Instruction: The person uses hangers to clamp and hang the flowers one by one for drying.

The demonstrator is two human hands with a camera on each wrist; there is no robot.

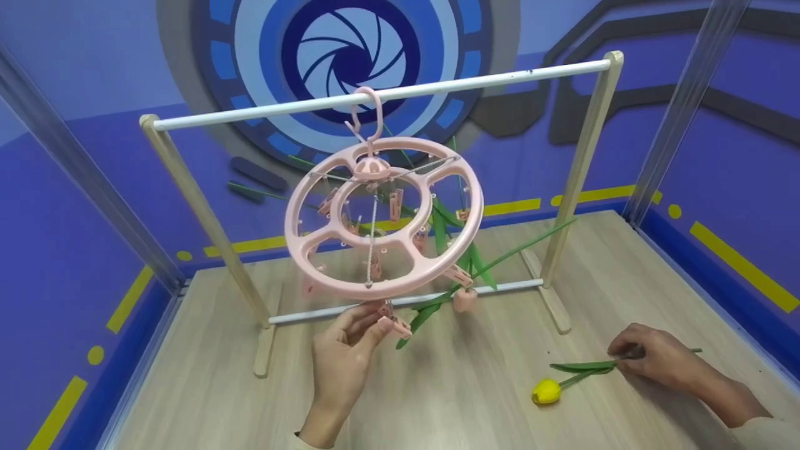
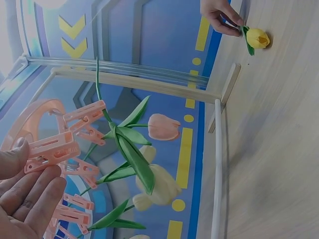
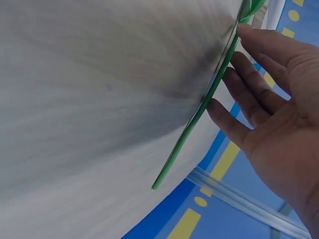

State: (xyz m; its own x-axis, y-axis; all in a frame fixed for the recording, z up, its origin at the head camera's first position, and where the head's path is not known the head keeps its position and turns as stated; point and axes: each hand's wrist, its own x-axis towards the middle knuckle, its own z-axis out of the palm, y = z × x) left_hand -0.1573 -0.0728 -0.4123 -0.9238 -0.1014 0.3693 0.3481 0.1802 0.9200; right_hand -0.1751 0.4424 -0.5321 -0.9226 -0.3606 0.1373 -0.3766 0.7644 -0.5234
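A pink round clip hanger (image 1: 400,284) hangs by its hook from a white rail. Below the hanger's front rim my left hand (image 1: 347,353) pinches a pink clothespin (image 2: 52,152) between thumb and fingers. Nothing sits in that clothespin's jaws. At the right, my right hand (image 1: 656,359) has its fingertips on the green stem of a yellow tulip (image 1: 546,392), low at the tabletop. The stem's tail (image 3: 172,159) runs out past the fingers. A pink tulip (image 2: 163,127) hangs head down from another clothespin, with several pale tulips (image 2: 159,184) beyond it.
The wooden stand has a right leg (image 1: 581,156), a left leg (image 1: 206,219) and a white lower bar (image 1: 512,287) close over the wooden table (image 1: 475,400). Blue patterned panels (image 1: 75,175) enclose the back and sides.
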